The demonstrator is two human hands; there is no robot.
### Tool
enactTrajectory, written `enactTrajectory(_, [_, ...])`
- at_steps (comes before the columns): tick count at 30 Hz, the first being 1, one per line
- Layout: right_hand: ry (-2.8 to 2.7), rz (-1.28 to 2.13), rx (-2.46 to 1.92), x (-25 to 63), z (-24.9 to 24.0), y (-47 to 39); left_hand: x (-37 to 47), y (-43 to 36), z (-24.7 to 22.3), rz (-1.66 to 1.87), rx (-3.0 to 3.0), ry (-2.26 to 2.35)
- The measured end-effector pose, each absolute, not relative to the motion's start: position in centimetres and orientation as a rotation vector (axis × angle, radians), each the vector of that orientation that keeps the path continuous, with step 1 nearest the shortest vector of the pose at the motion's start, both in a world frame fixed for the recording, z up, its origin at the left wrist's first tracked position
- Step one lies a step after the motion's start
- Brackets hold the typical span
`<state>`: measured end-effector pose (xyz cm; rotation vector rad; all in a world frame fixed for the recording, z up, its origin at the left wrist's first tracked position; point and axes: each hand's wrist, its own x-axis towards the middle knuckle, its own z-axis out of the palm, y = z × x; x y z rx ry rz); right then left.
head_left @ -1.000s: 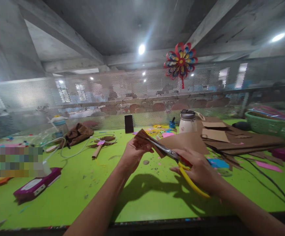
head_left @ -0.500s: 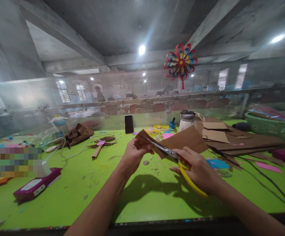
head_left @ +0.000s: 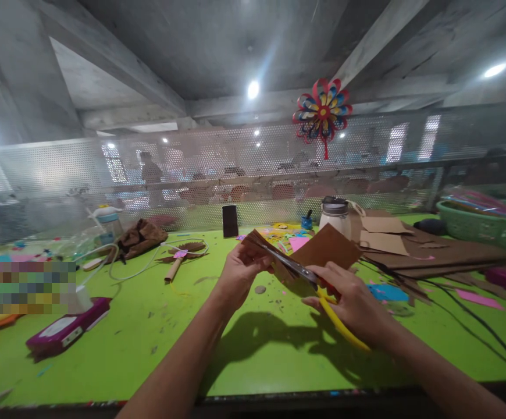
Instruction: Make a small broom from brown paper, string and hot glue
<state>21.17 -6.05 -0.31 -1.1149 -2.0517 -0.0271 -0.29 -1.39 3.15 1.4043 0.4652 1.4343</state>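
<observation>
My left hand (head_left: 239, 273) pinches a folded stack of brown paper (head_left: 254, 238) above the middle of the green table. Yellow-handled scissors (head_left: 338, 320) are gripped in my right hand (head_left: 351, 297), their blades pointing up and left along the stack's edge. The blades look nearly closed on the paper, though their tips are hard to make out. A wide brown sheet (head_left: 328, 247) spreads out behind the blades, in front of a white jar (head_left: 334, 214).
A phone (head_left: 230, 222) stands against the mesh divider. Left are a brown paper flower (head_left: 184, 254), a cable and a purple power strip (head_left: 67, 329). At right lie brown sheets (head_left: 453, 250), a green basket (head_left: 484, 224) and a black cable (head_left: 475, 314). Scraps litter the table.
The scissor blades have drawn closer together, and the wide brown sheet has shifted and tilted slightly. Both hands keep almost the same place. Behind the divider, a dark figure appears farther left.
</observation>
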Motion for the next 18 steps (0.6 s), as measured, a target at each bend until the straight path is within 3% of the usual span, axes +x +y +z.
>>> enactTrajectory(18, [-2.040,-0.028,-1.090,21.10,-0.65,-5.73,0.21,-2.13,3.36,1.376,1.411,0.440])
